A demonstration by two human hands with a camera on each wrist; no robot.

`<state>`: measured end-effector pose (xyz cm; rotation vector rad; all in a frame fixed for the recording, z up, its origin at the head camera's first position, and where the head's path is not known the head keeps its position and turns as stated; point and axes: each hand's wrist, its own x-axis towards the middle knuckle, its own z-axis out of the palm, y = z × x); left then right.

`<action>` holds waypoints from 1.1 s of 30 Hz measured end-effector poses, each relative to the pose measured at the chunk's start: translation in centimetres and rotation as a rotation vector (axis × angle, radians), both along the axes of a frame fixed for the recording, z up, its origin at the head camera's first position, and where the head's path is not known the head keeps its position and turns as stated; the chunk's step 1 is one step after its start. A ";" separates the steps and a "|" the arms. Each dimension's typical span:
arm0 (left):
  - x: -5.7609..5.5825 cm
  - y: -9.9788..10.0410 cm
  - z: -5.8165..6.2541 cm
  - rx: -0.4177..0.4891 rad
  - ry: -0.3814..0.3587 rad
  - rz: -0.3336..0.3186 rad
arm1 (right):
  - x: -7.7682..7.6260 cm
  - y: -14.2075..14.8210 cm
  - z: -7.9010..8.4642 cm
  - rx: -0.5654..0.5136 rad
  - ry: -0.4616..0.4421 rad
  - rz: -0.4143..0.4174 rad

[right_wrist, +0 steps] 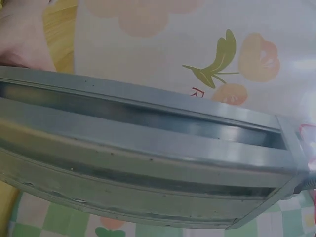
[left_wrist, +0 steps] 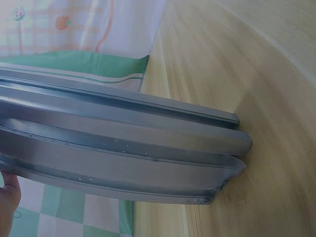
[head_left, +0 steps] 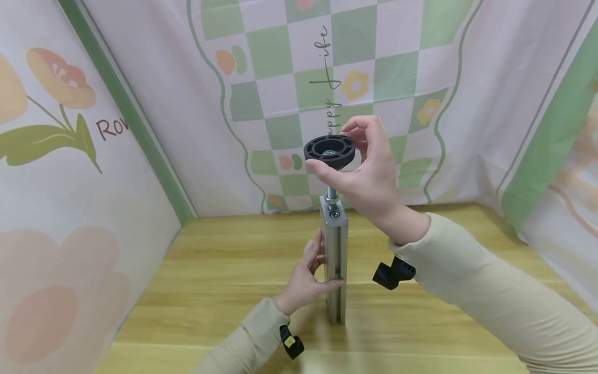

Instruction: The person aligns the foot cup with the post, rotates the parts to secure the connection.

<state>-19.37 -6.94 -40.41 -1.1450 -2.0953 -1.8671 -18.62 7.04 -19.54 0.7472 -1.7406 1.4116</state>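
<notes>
A grooved aluminium profile (head_left: pixel 337 259) stands upright on the table in the head view. My left hand (head_left: pixel 303 283) grips it at mid-height, thumb across the near face and fingers behind the left side. An end plate (head_left: pixel 337 221) with a screw caps its top. Out of this plate rises a threaded stud (head_left: pixel 331 194) with a nut, carrying a black round levelling foot (head_left: pixel 331 162). My right hand (head_left: pixel 374 176) pinches the foot's rim between thumb and fingers. The left wrist view shows the profile's lower end (left_wrist: pixel 217 163) at the table; the right wrist view shows its capped end (right_wrist: pixel 291 153).
The wood-grain table (head_left: pixel 187 291) lies beneath. A patterned curtain (head_left: pixel 280 93) hangs behind it, with further printed cloth (head_left: pixel 56 197) along the left and right sides. Black camera mounts (head_left: pixel 394 272) sit at both cuffs.
</notes>
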 end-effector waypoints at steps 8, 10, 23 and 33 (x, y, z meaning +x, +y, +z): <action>0.0 0.0 0.0 0.000 -0.023 -0.004 | -0.2 0.0 -0.4 0.033 0.059 -0.058; 0.1 0.0 0.0 -0.001 -0.034 -0.002 | -0.4 0.2 -0.5 0.022 0.056 0.017; -0.1 0.1 -0.1 0.020 0.004 -0.013 | -3.0 1.5 0.2 -0.138 -0.347 0.823; -0.2 0.0 -0.2 0.026 0.013 -0.017 | -3.4 1.9 -0.2 -0.117 -0.400 1.011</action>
